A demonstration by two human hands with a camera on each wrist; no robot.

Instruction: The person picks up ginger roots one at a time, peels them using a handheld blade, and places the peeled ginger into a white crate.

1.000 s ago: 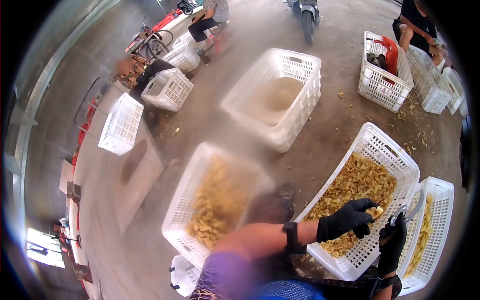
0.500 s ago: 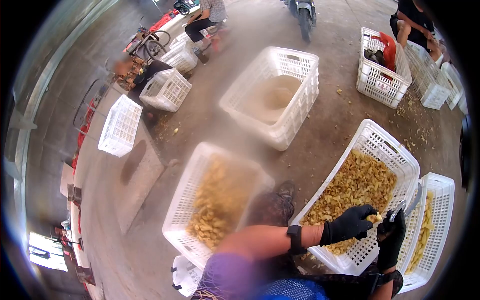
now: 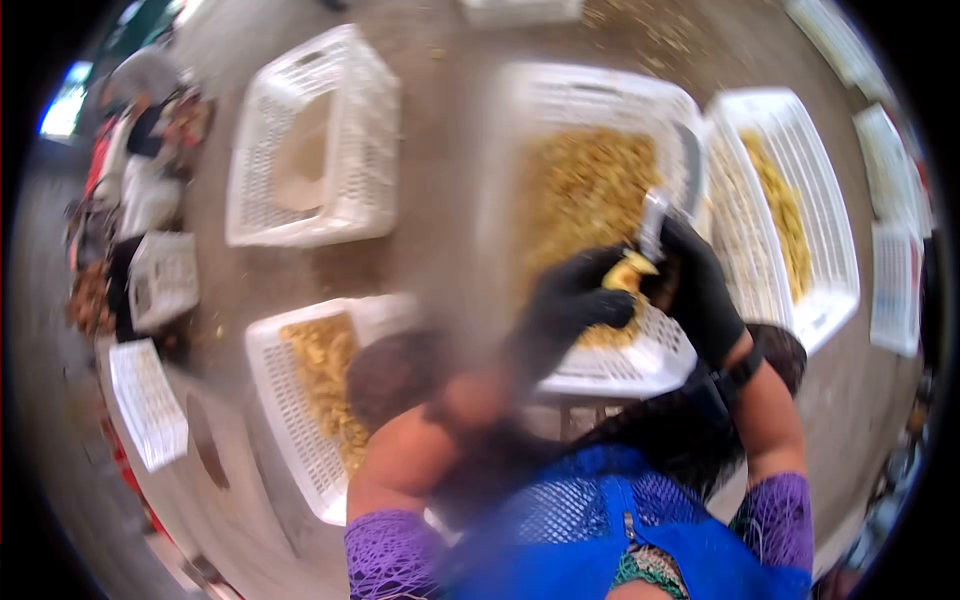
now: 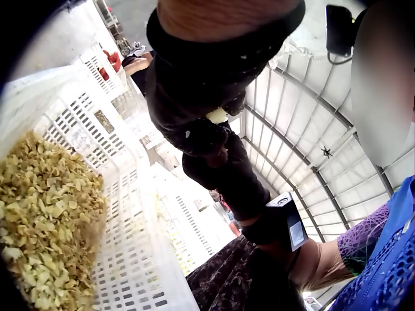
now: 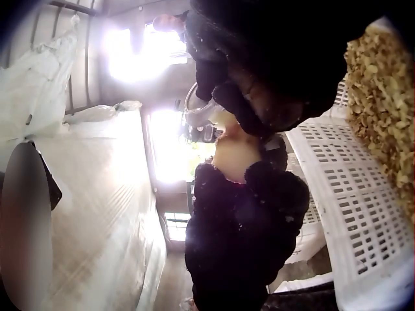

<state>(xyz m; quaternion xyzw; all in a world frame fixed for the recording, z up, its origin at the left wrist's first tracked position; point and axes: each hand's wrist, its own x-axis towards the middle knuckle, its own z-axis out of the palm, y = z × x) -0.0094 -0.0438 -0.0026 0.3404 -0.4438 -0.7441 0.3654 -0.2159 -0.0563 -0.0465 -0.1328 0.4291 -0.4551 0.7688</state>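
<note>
Over a white crate of yellow-brown scraps point(image 3: 590, 185), both black-gloved hands meet. The left hand point(image 3: 575, 305) grips a pale yellow piece point(image 3: 628, 272) between its fingers and thumb. Curled round a metal tool point(image 3: 653, 222), the right hand point(image 3: 700, 290) touches or nearly touches the piece. In the right wrist view the pale piece point(image 5: 237, 155) shows between the left hand's fingertips point(image 5: 246, 188), under the right hand point(image 5: 272, 65). A bit of it point(image 4: 217, 116) shows between the gloves in the left wrist view.
Right of the scraps stands a crate point(image 3: 838, 290) with yellow pieces. Another filled crate point(image 3: 268, 370) is at the lower left, a white crate point(image 3: 365, 150) with a pale inside stands beyond it. Other crates and people are at the edges.
The head view has swung, so crates and hands sit further left. The hands have come together, and the tool is now up against or close to the pale piece.
</note>
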